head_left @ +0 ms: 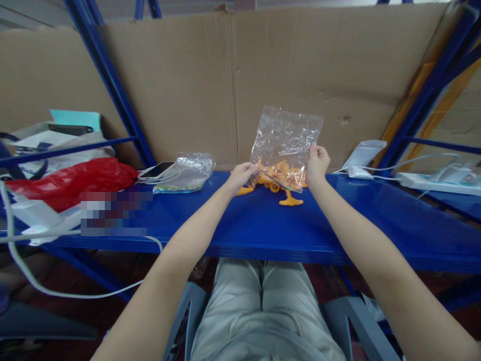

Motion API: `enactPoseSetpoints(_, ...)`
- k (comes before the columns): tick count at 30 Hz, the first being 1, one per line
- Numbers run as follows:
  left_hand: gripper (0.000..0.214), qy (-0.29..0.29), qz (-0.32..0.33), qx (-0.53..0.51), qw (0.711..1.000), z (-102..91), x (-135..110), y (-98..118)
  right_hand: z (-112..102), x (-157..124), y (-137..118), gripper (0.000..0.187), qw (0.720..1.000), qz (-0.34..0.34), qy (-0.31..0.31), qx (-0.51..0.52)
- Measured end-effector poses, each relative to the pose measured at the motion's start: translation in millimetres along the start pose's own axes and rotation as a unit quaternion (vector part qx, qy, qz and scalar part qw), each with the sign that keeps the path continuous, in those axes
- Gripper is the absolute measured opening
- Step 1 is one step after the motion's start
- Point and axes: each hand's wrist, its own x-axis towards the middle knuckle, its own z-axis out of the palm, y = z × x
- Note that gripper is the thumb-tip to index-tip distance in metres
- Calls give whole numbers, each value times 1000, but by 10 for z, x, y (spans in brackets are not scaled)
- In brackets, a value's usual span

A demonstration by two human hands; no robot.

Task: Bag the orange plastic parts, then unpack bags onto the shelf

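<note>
A clear plastic bag (284, 139) stands upright on the blue shelf (263, 225), with several orange plastic pieces (280, 176) in its lower part. My right hand (317, 163) is closed on the bag's right edge. Closed too, my left hand (241, 176) pinches the bag's lower left corner. Loose orange pieces (290, 200) lie on the shelf just below the bag, one of them between my hands.
Left of the bag lie a crumpled clear bag (190, 170) and a phone (160, 169) with a white cable. A red bag (71, 180) and boxes sit at the far left. White chargers (363, 160) and a power strip (432, 181) lie at right. Cardboard (225, 75) backs the shelf.
</note>
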Motion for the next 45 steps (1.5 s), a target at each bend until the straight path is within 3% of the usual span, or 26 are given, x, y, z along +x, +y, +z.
enactPoseSetpoints(5,27,100,68,7,993,-2,43,-32,128,-241,-183,33,986,149,-71,9)
enactPoseSetpoints(7,25,152,90,12,984,-28,85,-63,195,-385,-209,31,979,161,-125,-9)
enactPoseSetpoints(12,25,210,145,33,966,-136,192,-128,265,-565,-149,32,975,117,-174,-69)
enactPoseSetpoints(18,34,220,180,96,954,-294,284,-44,232,-415,-102,28,981,-3,-172,-85)
enactPoseSetpoints(23,36,205,183,146,950,-448,316,161,316,-313,-176,29,981,3,-175,-78)
enactPoseSetpoints(32,26,186,150,255,937,-872,208,539,664,-429,-306,25,971,84,-215,-57)
enactPoseSetpoints(38,19,181,15,322,929,-1354,51,744,1036,-636,-315,22,952,149,-265,-45)
enactPoseSetpoints(42,14,202,-64,319,924,-1754,53,738,1222,-824,-342,21,927,196,-318,-38)
enactPoseSetpoints(45,22,245,-74,296,921,-2031,106,566,1319,-919,-314,21,920,196,-336,-42)
